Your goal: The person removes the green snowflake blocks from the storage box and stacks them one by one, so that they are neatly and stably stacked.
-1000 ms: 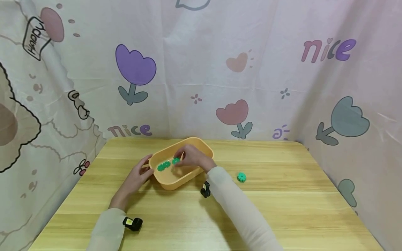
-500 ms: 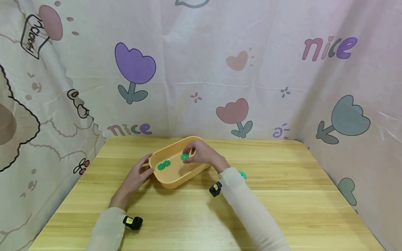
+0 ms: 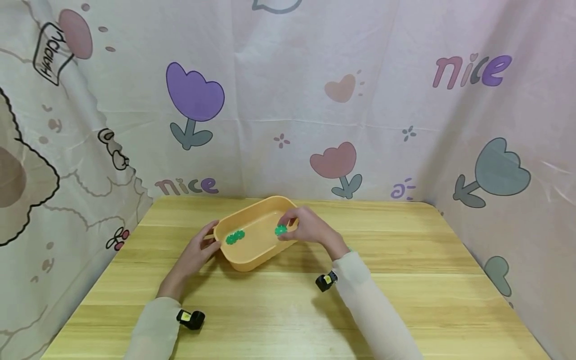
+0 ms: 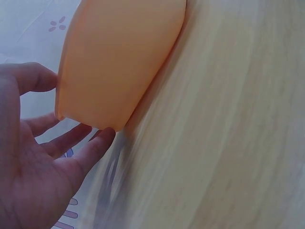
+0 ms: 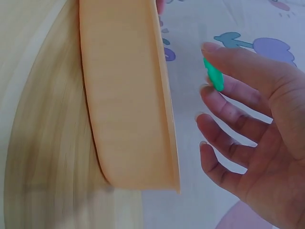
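A shallow yellow-orange plastic basin (image 3: 252, 262) stands slantwise on the table. My left hand (image 3: 198, 252) holds its left end; in the left wrist view the thumb is at the rim and the fingers lie against the end wall. My right hand (image 3: 310, 227) pinches a green notched plastic disc (image 3: 281, 230) between thumb and fingers, over the basin's right end. In the right wrist view this disc (image 5: 214, 75) appears edge-on, above the rim. Two more green notched discs (image 3: 235, 237) lie side by side at the left end of the basin.
The wooden table (image 3: 252, 320) extends around the basin on all sides. A printed cloth (image 3: 279, 100) hangs behind the back edge and along the sides. Small black wrist cameras (image 3: 191, 320) sit on both sleeves.
My right hand has moved right across the basin with the pinched disc, away from the two lying discs. The loose disc on the table is now hidden behind the right sleeve. My left hand stays put.
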Demonstrator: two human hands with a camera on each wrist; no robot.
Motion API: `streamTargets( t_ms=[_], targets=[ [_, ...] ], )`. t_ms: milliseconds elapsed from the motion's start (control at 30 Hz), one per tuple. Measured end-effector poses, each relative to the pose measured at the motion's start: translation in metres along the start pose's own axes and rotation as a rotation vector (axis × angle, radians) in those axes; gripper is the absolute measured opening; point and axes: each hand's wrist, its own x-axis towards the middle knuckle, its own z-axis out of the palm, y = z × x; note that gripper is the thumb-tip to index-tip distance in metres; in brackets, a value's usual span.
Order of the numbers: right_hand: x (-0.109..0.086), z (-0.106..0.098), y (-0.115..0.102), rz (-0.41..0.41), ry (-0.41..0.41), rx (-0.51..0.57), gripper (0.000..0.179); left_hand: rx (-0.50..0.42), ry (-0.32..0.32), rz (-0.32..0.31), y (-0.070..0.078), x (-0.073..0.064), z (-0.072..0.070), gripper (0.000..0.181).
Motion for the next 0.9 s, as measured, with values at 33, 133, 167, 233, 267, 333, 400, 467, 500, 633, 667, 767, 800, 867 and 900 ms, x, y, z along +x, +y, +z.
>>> streamTargets(
  t_ms=[33,133,167,233,267,333,400,467,500,633,667,767,800,867,900],
  targets=[
    [-0.003,-0.001,0.001,0.003,0.005,0.002,0.025,0.005,0.001,0.0,0.0,0.0,0.0,0.065],
    [-0.011,-0.005,0.001,0.013,0.013,0.01,0.025,0.005,-0.002,-0.004,-0.001,-0.001,0.0,0.065],
    [-0.014,-0.007,0.002,0.013,0.016,0.012,0.024,0.005,-0.003,-0.006,-0.001,-0.001,0.0,0.065],
    [-0.018,-0.01,0.003,0.006,0.023,0.011,0.024,0.006,-0.002,-0.004,-0.001,-0.001,0.0,0.065],
    [-0.019,-0.011,0.004,0.0,0.026,0.013,0.024,0.005,-0.003,-0.007,-0.001,-0.001,-0.001,0.065],
    [-0.022,-0.014,0.007,-0.008,0.035,0.009,0.023,0.007,-0.002,-0.011,-0.001,-0.001,-0.001,0.065],
    [-0.025,-0.016,0.009,0.001,0.047,0.002,0.024,0.012,-0.003,-0.015,-0.001,-0.001,-0.001,0.065],
    [-0.03,-0.018,0.011,0.017,0.057,-0.004,0.024,0.017,-0.005,-0.014,0.0,-0.001,-0.001,0.065],
    [-0.032,-0.02,0.012,0.028,0.064,-0.006,0.024,0.019,-0.004,-0.015,0.0,0.0,-0.001,0.065],
    [-0.044,-0.024,0.016,0.058,0.085,0.005,0.025,0.031,-0.003,-0.019,0.001,0.0,0.0,0.065],
    [-0.047,-0.025,0.018,0.064,0.089,0.01,0.024,0.036,-0.005,-0.016,0.001,0.0,0.0,0.065],
    [-0.055,-0.028,0.023,0.084,0.096,0.009,0.024,0.038,-0.001,-0.025,0.0,0.0,0.0,0.065],
    [-0.058,-0.029,0.024,0.093,0.098,0.005,0.025,0.035,-0.003,-0.024,0.0,0.0,0.0,0.064],
    [-0.064,-0.03,0.028,0.107,0.101,0.002,0.024,0.032,-0.004,-0.019,-0.001,0.001,-0.001,0.065],
    [-0.067,-0.031,0.029,0.114,0.103,0.003,0.024,0.028,-0.001,-0.022,-0.002,0.001,-0.001,0.065]
  ],
)
